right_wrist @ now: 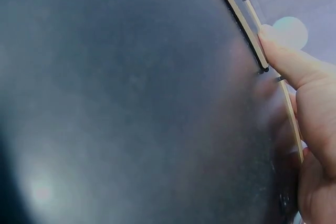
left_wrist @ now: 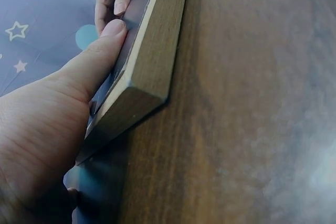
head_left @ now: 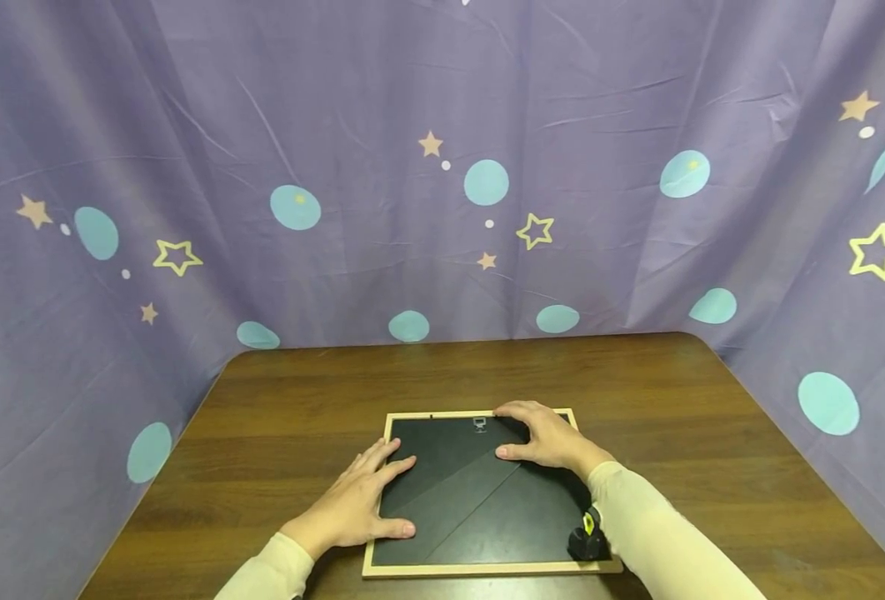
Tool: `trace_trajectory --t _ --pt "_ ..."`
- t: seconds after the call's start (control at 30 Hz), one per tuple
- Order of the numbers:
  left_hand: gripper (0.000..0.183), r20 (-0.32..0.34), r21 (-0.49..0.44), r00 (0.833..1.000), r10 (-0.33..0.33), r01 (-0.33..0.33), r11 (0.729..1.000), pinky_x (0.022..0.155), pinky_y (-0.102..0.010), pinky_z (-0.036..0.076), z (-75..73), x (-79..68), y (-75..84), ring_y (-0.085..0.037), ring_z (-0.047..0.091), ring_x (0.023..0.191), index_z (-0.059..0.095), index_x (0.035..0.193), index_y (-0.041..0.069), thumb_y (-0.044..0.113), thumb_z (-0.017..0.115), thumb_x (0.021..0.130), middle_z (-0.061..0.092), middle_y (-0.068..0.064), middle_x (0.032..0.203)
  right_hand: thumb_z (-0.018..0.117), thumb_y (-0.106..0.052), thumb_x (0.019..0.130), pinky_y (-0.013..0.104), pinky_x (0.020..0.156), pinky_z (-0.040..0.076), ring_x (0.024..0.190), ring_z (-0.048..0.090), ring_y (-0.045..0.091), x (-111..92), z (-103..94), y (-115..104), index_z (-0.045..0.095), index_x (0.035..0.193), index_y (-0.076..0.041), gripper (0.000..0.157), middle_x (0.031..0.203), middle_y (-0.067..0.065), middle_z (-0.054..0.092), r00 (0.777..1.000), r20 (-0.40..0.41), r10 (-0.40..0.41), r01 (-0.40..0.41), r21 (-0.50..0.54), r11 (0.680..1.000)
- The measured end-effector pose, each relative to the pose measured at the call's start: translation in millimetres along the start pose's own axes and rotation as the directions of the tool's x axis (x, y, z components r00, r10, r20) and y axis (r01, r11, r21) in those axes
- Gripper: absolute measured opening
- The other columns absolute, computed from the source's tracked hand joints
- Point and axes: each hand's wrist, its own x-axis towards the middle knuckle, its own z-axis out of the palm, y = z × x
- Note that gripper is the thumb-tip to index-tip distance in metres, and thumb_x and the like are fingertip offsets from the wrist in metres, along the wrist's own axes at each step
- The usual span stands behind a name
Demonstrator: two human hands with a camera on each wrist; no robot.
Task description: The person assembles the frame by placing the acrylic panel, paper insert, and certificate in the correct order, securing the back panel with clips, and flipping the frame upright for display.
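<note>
A picture frame (head_left: 487, 569) with a light wooden rim lies with its black backing (head_left: 442, 475) facing up. Beside its left rim is my left hand (head_left: 352, 504), fingers spread, fingertips and thumb resting over the rim and backing. In the left wrist view the left thumb (left_wrist: 92, 61) reaches along the rim's dark inner side. My right hand (head_left: 547, 435) lies at the far right part of the frame, its curled fingers gripping the far rim and its thumb over the backing. Some right fingers are hidden behind the rim (right_wrist: 290, 108) in the right wrist view.
A brown wooden table (head_left: 300, 400) carries the frame. A small metal hanger (head_left: 479, 424) sits near the far rim. Next to the right sleeve is a black object with a yellow mark (head_left: 587, 542). A purple curtain (head_left: 382, 208) printed with stars and dots surrounds the table.
</note>
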Motion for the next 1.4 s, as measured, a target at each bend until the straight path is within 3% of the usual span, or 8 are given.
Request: trace_trajectory --t 0.77,1.17,1.4 --pt "0.096 -0.017 -0.007 1.0 -0.001 0.001 1.0 0.11 -0.061 0.019 -2.6 0.1 3.6 -0.034 0.012 0.145 0.04 0.147 0.02 0.075 0.062 0.071 0.02 -0.01 0.158 0.067 -0.051 0.086 0.052 0.105 0.034 0.132 0.041 0.03 0.0 -3.6 -0.4 0.055 0.134 -0.014 0.062 0.142 0.01 0.048 0.998 0.051 -0.046 0.045 0.01 0.999" --pt "0.096 -0.025 -0.002 1.0 0.0 0.0 1.0 0.11 -0.061 0.02 -0.5 -0.9 0.8 -0.034 0.013 0.145 0.04 0.148 0.021 0.075 0.061 0.071 0.021 -0.01 0.158 0.059 -0.053 0.091 0.052 0.108 0.031 0.135 0.038 0.032 -0.2 -3.1 -1.2 0.056 0.134 -0.016 0.057 0.146 0.01 0.043 0.993 0.085 -0.082 0.09 -0.096 0.991" --pt "0.096 -0.02 -0.008 1.0 -0.013 0.013 1.0 0.11 -0.061 0.019 0.1 -0.3 1.1 -0.033 0.011 0.145 0.039 0.148 0.022 0.075 0.061 0.071 0.02 -0.01 0.158 0.054 -0.059 0.09 0.053 0.11 0.027 0.139 0.031 0.033 -1.9 -7.5 -3.8 0.054 0.138 -0.019 0.062 0.149 0.008 0.041 0.993 0.104 -0.051 0.07 -0.193 0.979"
